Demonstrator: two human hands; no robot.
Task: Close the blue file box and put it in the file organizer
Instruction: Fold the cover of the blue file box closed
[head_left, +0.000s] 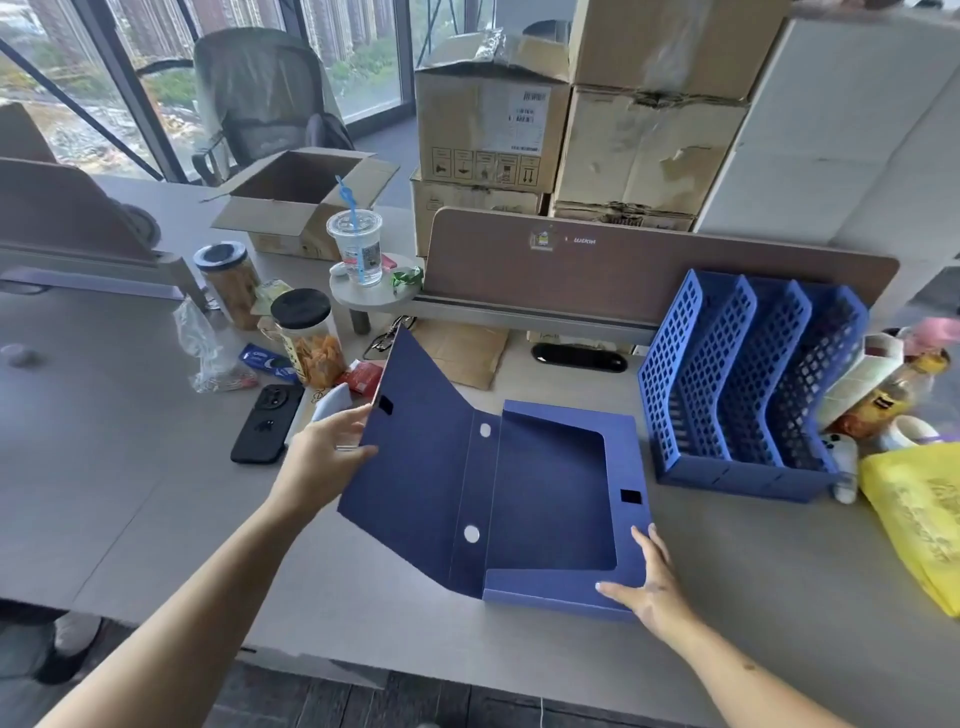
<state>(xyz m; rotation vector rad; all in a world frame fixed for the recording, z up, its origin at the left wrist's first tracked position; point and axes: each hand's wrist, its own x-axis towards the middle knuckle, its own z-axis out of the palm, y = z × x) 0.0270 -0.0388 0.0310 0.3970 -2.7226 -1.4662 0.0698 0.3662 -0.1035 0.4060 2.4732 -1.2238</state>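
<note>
box: the blue file box sits flat on the tabletop, near-centre, tray side to the right and totally empty as far as I can see

lid: the lid is wide open, swung up on the left and tilted, nowhere near the tray yet. There's a black patch on the lid and a matching one on the tray's right wall, guessing that's the fastener

left hand: left hand is clamped on the lid's left edge, thumb on the inside face, fingers tucked behind it

right hand: right hand is spread flat with fingers apart, pressing on the tray's near-right corner. Not gripping anything, just pinning the box down by the look of it

organizer: the blue organizer stands just to the right of the box, a bit farther back, not touching it. All the slots I can see are empty, so plenty of room

clutter: phone, snack jars and a cup off to the left, yellow bag at the right edge, none of it in the way really

done so far: honestly nothing finished, the close is barely underway

left to do: fold the lid over to the right onto the tray, get the patches to meet, then stand the box up and slide it into a slot
</note>
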